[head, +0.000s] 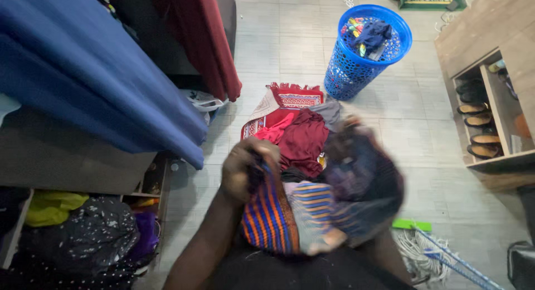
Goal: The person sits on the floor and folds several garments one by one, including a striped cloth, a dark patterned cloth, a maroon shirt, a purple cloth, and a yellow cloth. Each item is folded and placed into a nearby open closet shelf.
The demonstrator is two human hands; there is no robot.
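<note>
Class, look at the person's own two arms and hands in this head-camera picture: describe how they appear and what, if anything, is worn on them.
Both forearms are bare: no sleeves, gloves, watch or bracelet show. The left hand is fairly sharp, and its forearm comes up from the bottom edge. The right hand is smeared by motion blur, so rings or other small items on it cannot be made out.

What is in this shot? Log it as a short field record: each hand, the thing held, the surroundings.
left hand: grip closed on the striped cloth
right hand: motion-blurred, in the same cloth; grip unclear
striped cloth: orange, blue and purple stripes, bunched between both hands
clothes pile: red and maroon garments on the tiled floor
laundry basket: blue, perforated, clothes inside
shoe shelf: wooden, shoes in rows
</note>
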